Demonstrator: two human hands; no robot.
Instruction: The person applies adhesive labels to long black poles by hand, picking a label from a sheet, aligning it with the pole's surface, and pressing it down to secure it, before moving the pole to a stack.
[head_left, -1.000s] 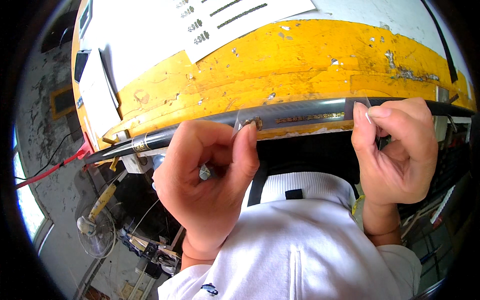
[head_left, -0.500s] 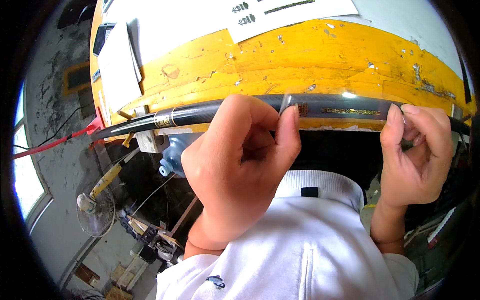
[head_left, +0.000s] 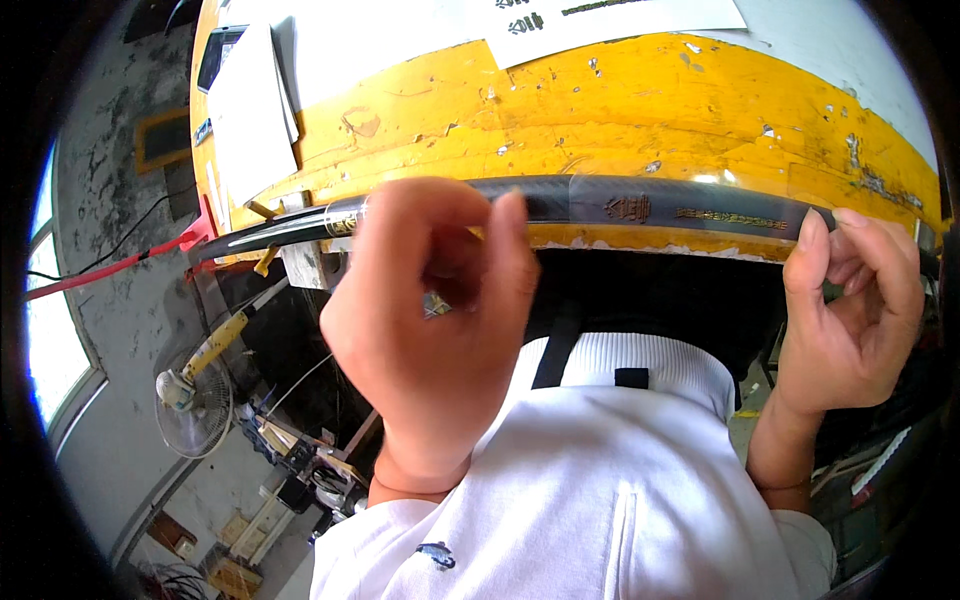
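Observation:
A long black rod (head_left: 545, 200) lies along the front edge of the yellow table, with gold bands toward its left end. On its right half sits a clear film strip (head_left: 660, 208) with a dark emblem and a row of small gold marks. My right hand (head_left: 850, 310) pinches the right end of this film between thumb and forefinger, against the rod. My left hand (head_left: 420, 310) hovers in front of the rod, left of the film and apart from it. Its fingers are curled, the thumb close to the forefinger; it is slightly blurred and nothing shows in it.
White printed sheets (head_left: 620, 25) lie on the worn yellow table (head_left: 400, 130). Loose papers (head_left: 250, 110) and a phone (head_left: 218, 55) are at the left. A red clamp-like part (head_left: 195, 235) meets the rod's left end. A fan (head_left: 195, 405) stands on the floor below.
My left hand has let go of the film's left end and moved left and toward me. That end now lies down on the rod. My right hand keeps its pinch; the view has shifted slightly.

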